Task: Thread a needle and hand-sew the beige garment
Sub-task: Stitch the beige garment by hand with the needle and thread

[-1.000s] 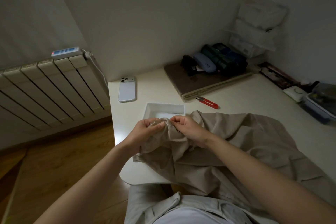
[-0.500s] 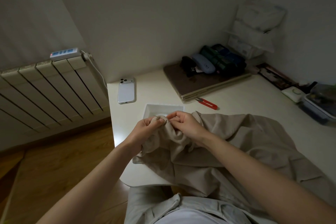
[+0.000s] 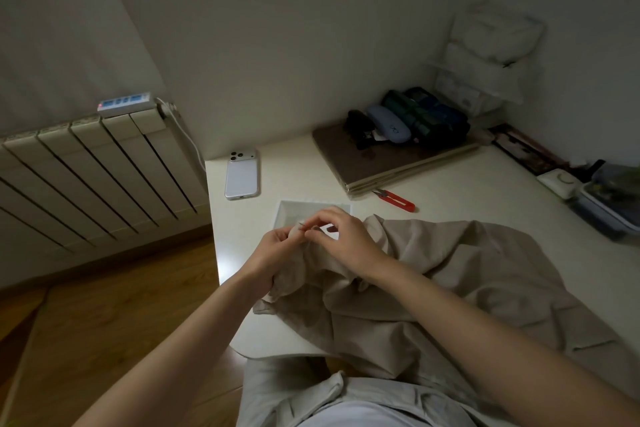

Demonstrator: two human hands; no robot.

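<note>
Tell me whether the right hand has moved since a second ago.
Yes: the right hand has edged farther from the person, now overlapping more of the white tray.

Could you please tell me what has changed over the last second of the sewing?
The right hand released the bunched beige garment, lifted slightly toward the white tray, and now appears to pinch the needle at the fold. The left hand still grips the garment, raised a little. The phone and red snips have not moved.

Crumpled beige garment [image 3: 433, 284] on white table [image 3: 467, 191]
</note>
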